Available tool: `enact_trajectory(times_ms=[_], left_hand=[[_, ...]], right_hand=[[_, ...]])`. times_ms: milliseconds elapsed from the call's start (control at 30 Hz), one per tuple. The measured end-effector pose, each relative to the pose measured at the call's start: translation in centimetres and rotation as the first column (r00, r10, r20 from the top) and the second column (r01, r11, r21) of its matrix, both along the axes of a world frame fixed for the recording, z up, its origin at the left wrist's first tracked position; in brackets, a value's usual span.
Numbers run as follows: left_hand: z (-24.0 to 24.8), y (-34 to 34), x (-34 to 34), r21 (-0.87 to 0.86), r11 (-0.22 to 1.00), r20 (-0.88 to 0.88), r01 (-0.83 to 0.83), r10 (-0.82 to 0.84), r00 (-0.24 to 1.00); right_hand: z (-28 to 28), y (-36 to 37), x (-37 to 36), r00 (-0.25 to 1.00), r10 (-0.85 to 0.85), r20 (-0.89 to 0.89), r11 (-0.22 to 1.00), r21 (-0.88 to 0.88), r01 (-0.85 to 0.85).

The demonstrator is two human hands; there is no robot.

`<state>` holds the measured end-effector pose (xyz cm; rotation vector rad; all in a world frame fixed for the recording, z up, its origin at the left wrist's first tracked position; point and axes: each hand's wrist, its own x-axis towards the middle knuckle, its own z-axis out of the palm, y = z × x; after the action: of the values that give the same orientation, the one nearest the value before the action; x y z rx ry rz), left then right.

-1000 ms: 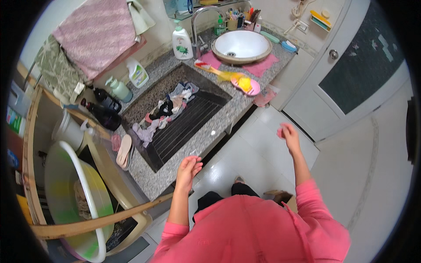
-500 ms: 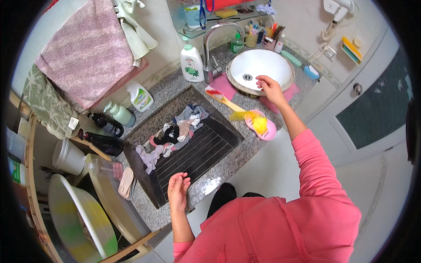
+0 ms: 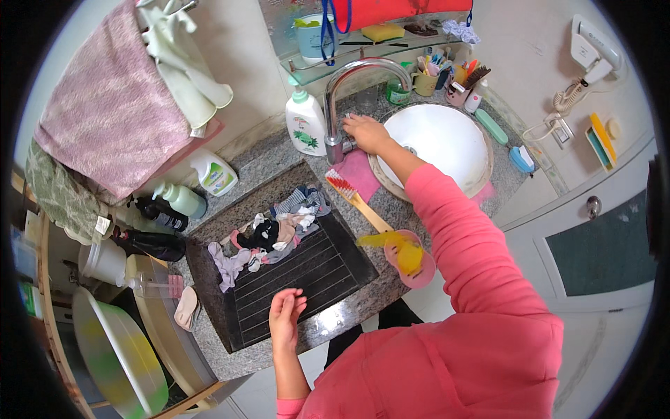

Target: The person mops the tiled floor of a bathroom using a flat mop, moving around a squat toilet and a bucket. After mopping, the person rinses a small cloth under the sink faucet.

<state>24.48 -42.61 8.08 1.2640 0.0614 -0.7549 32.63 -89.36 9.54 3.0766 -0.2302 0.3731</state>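
My right hand [image 3: 366,133] reaches over the side of the white basin [image 3: 442,162]. Its fingers are bent at the lever of the chrome tap [image 3: 332,112], which they partly hide. Above the front edge of the dark sink [image 3: 296,283] hovers my left hand [image 3: 285,315], loosely curled with nothing in it. A heap of small socks and cloths [image 3: 276,230] lies in the sink's far part. To the right, a wooden scrubbing brush [image 3: 359,202] with red and white bristles rests on the counter. Beside it sits a pink soap dish [image 3: 417,278] with something yellow [image 3: 410,258] on it.
A white pump bottle [image 3: 305,124] stands left of the tap. Several bottles line the sink's left side, including a light green pump bottle [image 3: 183,201]. Pale rubber gloves [image 3: 180,66] and a pink towel [image 3: 115,105] hang above. A pink cloth [image 3: 356,174] lies under the basin.
My right hand has moved left from over the basin to the tap lever. My left hand stays near the sink's front edge. The view has shifted slightly.
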Motion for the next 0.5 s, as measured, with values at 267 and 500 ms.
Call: enact_trajectory(times_ms=[267,500], left_hand=[[-1.0,-3.7,-4.3,0.044,0.994,-0.11,-0.097,0.102,0.989],[0.1,-4.7,-4.1,0.072,0.985,-0.051,-0.158,0.162,0.986]], right_hand=[[-2.0,-3.0,-0.3,0.997,0.062,0.049,0.983,0.171,-0.07],[-0.2,-6.8,-7.3,0.983,-0.006,0.183,0.961,0.271,-0.044]])
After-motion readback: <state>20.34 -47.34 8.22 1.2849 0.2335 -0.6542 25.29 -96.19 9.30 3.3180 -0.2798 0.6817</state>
